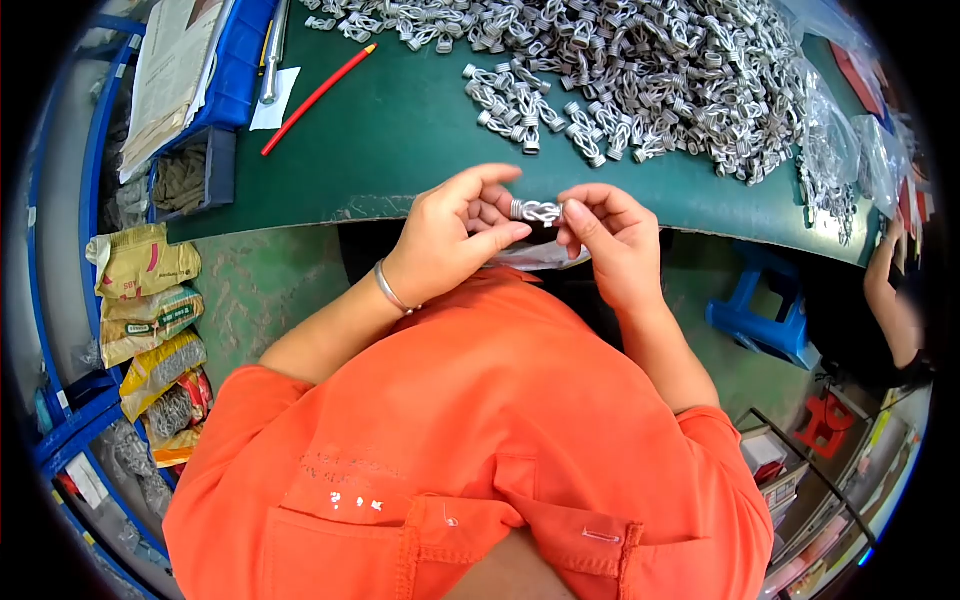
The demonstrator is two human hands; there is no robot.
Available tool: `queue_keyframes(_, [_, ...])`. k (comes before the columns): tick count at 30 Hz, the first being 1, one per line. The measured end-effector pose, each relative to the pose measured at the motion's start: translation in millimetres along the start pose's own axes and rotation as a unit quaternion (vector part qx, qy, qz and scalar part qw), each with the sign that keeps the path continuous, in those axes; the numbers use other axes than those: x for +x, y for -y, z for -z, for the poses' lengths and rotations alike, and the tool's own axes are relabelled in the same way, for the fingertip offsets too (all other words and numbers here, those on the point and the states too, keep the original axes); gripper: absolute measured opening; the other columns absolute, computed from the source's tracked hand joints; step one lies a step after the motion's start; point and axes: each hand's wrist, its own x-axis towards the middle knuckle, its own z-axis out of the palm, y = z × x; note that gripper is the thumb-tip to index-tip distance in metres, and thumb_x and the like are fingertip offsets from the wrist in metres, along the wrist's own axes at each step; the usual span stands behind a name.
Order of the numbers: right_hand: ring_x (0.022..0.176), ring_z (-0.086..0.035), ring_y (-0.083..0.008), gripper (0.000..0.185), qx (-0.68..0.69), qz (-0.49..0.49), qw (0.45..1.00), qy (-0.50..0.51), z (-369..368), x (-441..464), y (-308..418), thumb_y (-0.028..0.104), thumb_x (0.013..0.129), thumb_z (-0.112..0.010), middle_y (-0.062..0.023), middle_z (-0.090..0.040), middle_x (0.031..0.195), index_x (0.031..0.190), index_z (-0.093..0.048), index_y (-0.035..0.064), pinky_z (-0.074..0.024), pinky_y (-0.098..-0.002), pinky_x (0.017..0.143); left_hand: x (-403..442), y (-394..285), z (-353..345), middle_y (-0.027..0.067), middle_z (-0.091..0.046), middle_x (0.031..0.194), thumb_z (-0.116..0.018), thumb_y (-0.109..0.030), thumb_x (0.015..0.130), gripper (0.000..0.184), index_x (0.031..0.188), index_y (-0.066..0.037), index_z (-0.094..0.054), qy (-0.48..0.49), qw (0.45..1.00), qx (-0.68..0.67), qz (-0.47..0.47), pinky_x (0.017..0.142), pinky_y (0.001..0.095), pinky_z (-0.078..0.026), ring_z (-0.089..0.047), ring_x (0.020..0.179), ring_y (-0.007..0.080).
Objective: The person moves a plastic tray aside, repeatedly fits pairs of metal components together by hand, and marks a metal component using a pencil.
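Note:
Over the table's front edge, my right hand (615,235) pinches the right end of a small silver knot-shaped metal piece (538,211) between thumb and fingers. The piece has twisted loops in its middle and a ribbed collar at its left end. My left hand (450,230) is at that collar, thumb and index finger apart, the other fingers curled close to it; whether they touch it is hard to tell. A large pile of similar silver metal pieces (650,80) covers the back and right of the green table (380,140). A smaller cluster (508,100) lies nearer to me.
A red pencil (320,98) lies at the left beside a metal tool (273,55) and blue bins (240,60). Plastic bags (830,120) lie at the right. Below are stacked sacks (150,300) and a blue stool (765,310). Another person's arm (890,300) shows at far right.

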Motion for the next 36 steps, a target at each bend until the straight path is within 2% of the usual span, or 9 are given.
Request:
queue_keyframes(7, [0.069,-0.062,-0.0114,0.014,0.104,-0.082,0.99,0.046,10,-4,-8,0.006,0.089,-0.06,-0.0082,-0.065,0.083,0.099,-0.061,-0.0033,-0.0496,-0.0209,0.058,0,-5,5,0.0078,-0.058,0.092,-0.064,0.006,0.081,0.022,0.103,0.006,-0.059,0.057,0.997,0.058,-0.006,0.07,0.0231,-0.053,-0.063,0.078,0.013])
queue_keyframes(9, [0.071,-0.063,-0.0125,0.013,0.111,-0.076,0.99,0.044,4,-7,-11,0.004,0.089,-0.06,-0.0088,-0.065,0.084,0.1,-0.06,-0.0034,-0.0515,-0.0223,0.061,-1,-5,5,0.0081,-0.058,0.092,-0.066,0.007,0.079,0.022,0.1,0.005,-0.06,0.045,0.989,0.106,-0.097,0.068,0.0228,-0.053,-0.062,0.078,0.0123])
queue_keyframes(12, [0.084,-0.064,-0.0163,0.012,0.123,-0.063,0.988,0.068,1,-10,-17,-0.003,0.088,-0.057,-0.0126,-0.063,0.094,0.1,-0.057,-0.0039,-0.0555,-0.0267,0.07,-1,-7,4,0.0089,-0.059,0.093,-0.069,0.007,0.076,0.024,0.099,0.005,-0.062,0.049,0.983,0.115,-0.133,0.066,0.0225,-0.053,-0.062,0.076,0.0114])
queue_keyframes(16, [0.097,-0.058,-0.0174,0.022,0.078,0.088,0.992,0.055,-3,-15,-24,-0.012,0.083,-0.058,-0.016,-0.055,0.11,0.1,-0.047,-0.0027,-0.0525,-0.0266,0.079,-2,-8,5,0.0101,-0.06,0.095,-0.069,0.007,0.076,0.023,0.098,0.005,-0.062,0.072,0.977,0.12,-0.162,0.067,0.023,-0.054,-0.062,0.077,0.0122])
queue_keyframes(18, [0.093,-0.058,-0.0161,0.03,-0.089,0.258,0.962,-0.003,-4,-15,-26,-0.015,0.08,-0.059,-0.0163,-0.054,0.109,0.104,-0.045,-0.0017,-0.0508,-0.026,0.079,-3,-4,6,0.0107,-0.061,0.096,-0.069,0.008,0.076,0.023,0.097,0.005,-0.061,0.065,0.981,0.121,-0.136,0.069,0.0232,-0.054,-0.063,0.08,0.0128])
queue_keyframes(22, [0.09,-0.058,-0.0156,0.044,-0.087,0.306,0.948,-0.015,-6,-17,-25,-0.016,0.076,-0.064,-0.0169,-0.054,0.106,0.108,-0.039,0.0015,-0.0501,-0.0252,0.077,-2,3,5,0.0106,-0.061,0.094,-0.068,0.009,0.076,0.021,0.096,0.005,-0.061,0.051,0.988,0.094,-0.114,0.071,0.0234,-0.055,-0.063,0.083,0.0129])
queue_keyframes(29, [0.087,-0.058,-0.0145,0.047,-0.096,0.306,0.947,-0.01,-8,-18,-25,-0.015,0.075,-0.065,-0.0158,-0.056,0.104,0.11,-0.038,0.0031,-0.0499,-0.0252,0.076,-5,6,5,0.0102,-0.062,0.094,-0.068,0.008,0.077,0.017,0.093,0.005,-0.06,0.065,0.993,0.089,-0.051,0.069,0.0225,-0.054,-0.063,0.079,0.0108])
queue_keyframes(34, [0.085,-0.058,-0.0125,0.044,-0.041,0.214,0.976,-0.032,-7,-17,-27,-0.013,0.078,-0.065,-0.0145,-0.058,0.101,0.109,-0.038,0.0034,-0.0494,-0.0237,0.074,-7,4,6,0.0092,-0.063,0.091,-0.07,0.006,0.076,0.019,0.092,0.005,-0.061,0.078,0.991,0.097,-0.053,0.066,0.0212,-0.052,-0.063,0.076,0.0096])
queue_keyframes(36, [0.085,-0.058,-0.0125,0.044,-0.033,0.202,0.978,-0.034,-8,-17,-25,-0.012,0.078,-0.064,-0.0147,-0.058,0.101,0.109,-0.038,0.0031,-0.0495,-0.0236,0.075,-7,2,3,0.0077,-0.065,0.079,-0.074,-0.001,0.075,0.014,0.084,0.002,-0.063,0.049,0.992,0.083,-0.08,0.059,0.0212,-0.052,-0.063,0.066,0.0091])
